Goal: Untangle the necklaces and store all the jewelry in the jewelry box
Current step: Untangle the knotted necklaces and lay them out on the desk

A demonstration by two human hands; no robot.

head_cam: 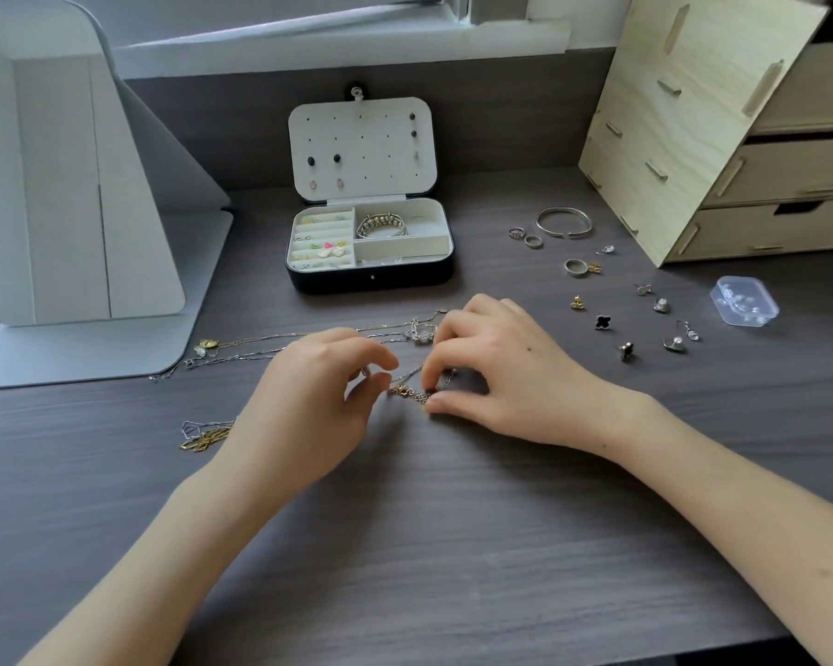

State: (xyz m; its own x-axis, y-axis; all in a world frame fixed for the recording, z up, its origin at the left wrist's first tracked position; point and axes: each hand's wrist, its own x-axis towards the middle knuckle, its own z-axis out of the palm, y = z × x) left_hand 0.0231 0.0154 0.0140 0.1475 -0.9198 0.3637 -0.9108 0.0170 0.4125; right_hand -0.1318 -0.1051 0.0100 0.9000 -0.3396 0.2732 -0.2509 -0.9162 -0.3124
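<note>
Thin gold and silver necklaces lie tangled across the dark desk; the knot with a gold clasp (407, 391) sits between my hands. My left hand (309, 396) pinches the chain at the knot's left side. My right hand (496, 372) pinches it on the right with thumb and forefinger. Chain strands (270, 342) run left to a small gold pendant (208, 346). A gold chain bundle (205, 438) lies by my left wrist. The open jewelry box (371, 276) stands behind, with earrings in its lid and a beaded bracelet (381, 225) inside.
Loose jewelry lies at the right: a silver bangle (563, 222), rings (525, 237), several earrings (626, 319). A small clear plastic case (744, 307) sits beyond them. A wooden drawer unit (722, 137) stands at back right, a white stand (68, 209) at left.
</note>
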